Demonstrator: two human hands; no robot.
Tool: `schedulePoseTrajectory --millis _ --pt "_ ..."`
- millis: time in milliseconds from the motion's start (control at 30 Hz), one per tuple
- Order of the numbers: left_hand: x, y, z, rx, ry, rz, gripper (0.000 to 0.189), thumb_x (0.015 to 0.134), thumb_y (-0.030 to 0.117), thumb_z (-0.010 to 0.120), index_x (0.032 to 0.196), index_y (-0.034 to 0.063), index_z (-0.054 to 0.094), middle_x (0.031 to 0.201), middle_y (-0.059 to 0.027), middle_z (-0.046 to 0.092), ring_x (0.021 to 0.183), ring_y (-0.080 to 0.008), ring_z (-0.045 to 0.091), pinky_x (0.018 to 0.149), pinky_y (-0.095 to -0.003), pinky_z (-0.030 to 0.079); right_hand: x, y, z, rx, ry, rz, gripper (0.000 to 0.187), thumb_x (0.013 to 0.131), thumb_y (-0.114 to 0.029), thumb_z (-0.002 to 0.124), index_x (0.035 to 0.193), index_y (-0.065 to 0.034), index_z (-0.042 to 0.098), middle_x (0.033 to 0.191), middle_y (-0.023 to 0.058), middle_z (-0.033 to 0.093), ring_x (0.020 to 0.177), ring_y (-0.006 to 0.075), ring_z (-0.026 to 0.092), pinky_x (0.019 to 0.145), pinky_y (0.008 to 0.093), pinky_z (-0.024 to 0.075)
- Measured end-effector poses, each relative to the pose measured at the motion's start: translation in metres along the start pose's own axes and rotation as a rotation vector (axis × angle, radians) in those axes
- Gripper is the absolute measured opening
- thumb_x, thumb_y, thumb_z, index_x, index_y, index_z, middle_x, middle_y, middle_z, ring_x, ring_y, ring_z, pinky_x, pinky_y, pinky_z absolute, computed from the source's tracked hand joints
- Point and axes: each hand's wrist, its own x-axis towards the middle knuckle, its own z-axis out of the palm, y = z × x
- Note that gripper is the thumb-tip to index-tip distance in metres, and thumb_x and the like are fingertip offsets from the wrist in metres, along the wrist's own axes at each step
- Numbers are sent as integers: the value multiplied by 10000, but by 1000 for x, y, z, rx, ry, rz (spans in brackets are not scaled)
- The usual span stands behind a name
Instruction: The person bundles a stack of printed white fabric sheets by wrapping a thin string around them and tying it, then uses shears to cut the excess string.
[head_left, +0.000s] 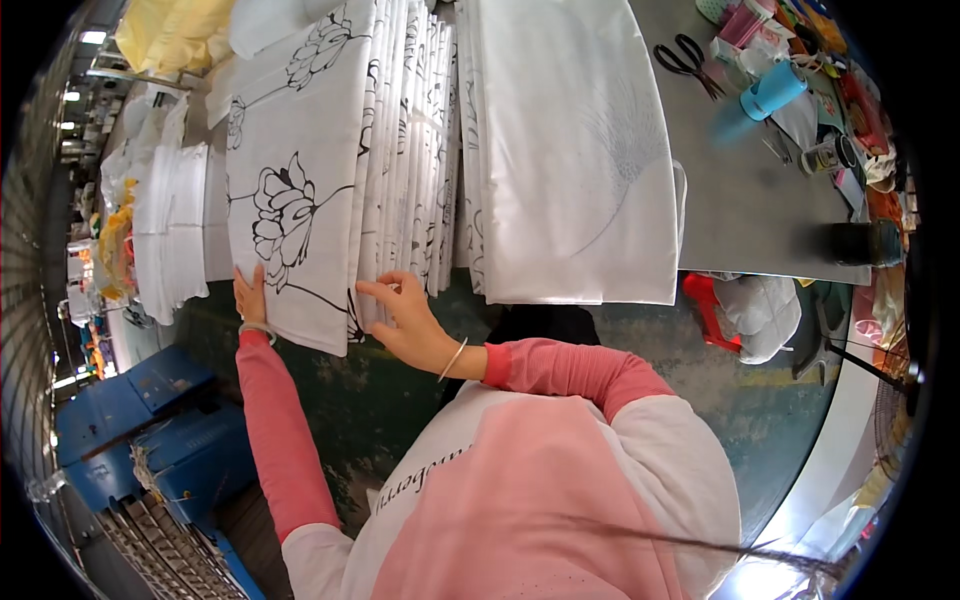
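Observation:
A folded white fabric panel (300, 135) with black line-drawn flowers lies in front of me on top of other folds. My left hand (250, 298) is against its left edge near the front corner. Its thumb and fingers are apart, and whether cloth is pinched between them cannot be made out. My right hand (405, 319) is at the panel's front right edge, thumb and forefinger spread, fingertips by the neighbouring folds. Right of the panel stands a row of folded printed fabric (412, 150). Beyond that is a stack topped by a glossy white piece (570, 150) with a grey dandelion-like print.
On the grey table (720, 210) lie black-handled scissors (688, 66), a blue bottle (774, 90) and a dark jar (866, 243). A white stack (176, 225) is on the left. Blue plastic bins (150, 435) stand below left. A red stool (709, 311) sits under the table edge.

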Motion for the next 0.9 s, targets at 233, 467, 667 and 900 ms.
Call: schedulePoseTrajectory --millis 233,467,667,900 --pt "-2 2 -2 -21 -27 -14 804 722 625 374 1301 113 154 1312 -166 209 1230 -282 148 979 -362 102 -2 -5 7 289 -27 124 471 633 -23 505 1095 -4 415 1051 220 351 958 340 393 851 335 333" --pt "-2 5 0 -28 -33 -13 809 721 630 369 1300 106 156 1312 -167 209 1232 -276 145 980 -366 96 4 1 6 920 116 579 446 712 -36 468 1143 -3 360 1018 99 460 907 170 456 771 262 393" --pt "-7 -5 -3 -45 43 24 757 745 565 408 1290 92 179 1287 -170 256 1209 -277 201 969 -365 144 18 2 5 965 34 717 451 702 -55 491 1121 43 357 907 87 478 807 125 466 700 232 401" --pt "-116 28 -8 -1219 635 -332 390 781 285 516 1076 45 433 1017 -46 449 880 -174 449 798 -328 352 50 -4 1 652 -77 599 403 690 -107 575 1033 48 432 902 61 484 853 126 476 743 246 398"
